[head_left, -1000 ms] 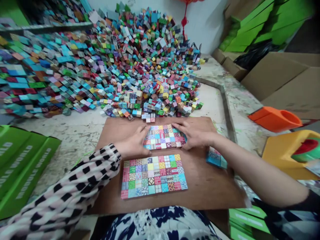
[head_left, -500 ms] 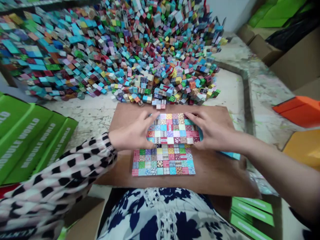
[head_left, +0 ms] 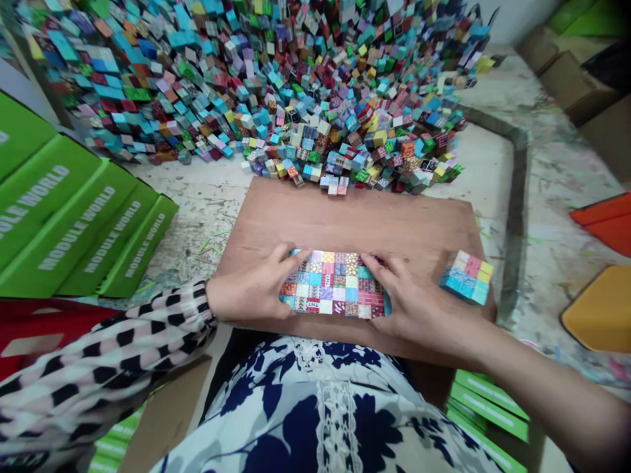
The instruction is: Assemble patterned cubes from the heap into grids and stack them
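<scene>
A flat slab of small patterned cubes (head_left: 335, 284) lies near the front edge of a brown wooden board (head_left: 355, 220). My left hand (head_left: 254, 289) grips its left end with curled fingers. My right hand (head_left: 411, 299) clasps its right end, fingers bent over the top edge. The second slab seen earlier is hidden; the held slab appears to sit on top of it. A small block of cubes (head_left: 466, 276) rests at the board's right edge.
A huge heap of loose coloured cubes (head_left: 276, 85) fills the table behind the board. Green "MODULE WORLD" boxes (head_left: 73, 223) lie at the left, more green boxes (head_left: 488, 401) at lower right. Orange (head_left: 604, 220) and yellow (head_left: 599, 312) scoops sit at the right.
Both hands drew the far slab of cubes toward me and onto the near slab, which is now covered. The camera tilted downward.
</scene>
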`<state>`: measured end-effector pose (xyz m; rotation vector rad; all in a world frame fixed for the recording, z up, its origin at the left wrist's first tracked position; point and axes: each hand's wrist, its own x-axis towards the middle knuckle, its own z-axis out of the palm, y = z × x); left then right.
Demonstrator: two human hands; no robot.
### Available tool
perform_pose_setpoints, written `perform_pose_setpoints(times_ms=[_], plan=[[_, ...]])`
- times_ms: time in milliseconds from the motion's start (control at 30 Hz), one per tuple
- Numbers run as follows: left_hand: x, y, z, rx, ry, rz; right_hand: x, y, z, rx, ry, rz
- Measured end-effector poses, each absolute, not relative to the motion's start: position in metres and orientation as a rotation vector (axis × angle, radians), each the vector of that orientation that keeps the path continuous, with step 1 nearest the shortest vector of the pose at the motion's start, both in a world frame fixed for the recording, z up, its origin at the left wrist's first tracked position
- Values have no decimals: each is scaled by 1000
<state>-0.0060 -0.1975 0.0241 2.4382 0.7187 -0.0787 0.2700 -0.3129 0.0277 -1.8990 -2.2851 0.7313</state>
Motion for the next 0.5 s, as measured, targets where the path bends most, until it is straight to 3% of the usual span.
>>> perform_pose_setpoints(times_ms=[500], plan=[[-6,-205,26,2540,790,-215,283,-312,20,-1849,-2387,786]])
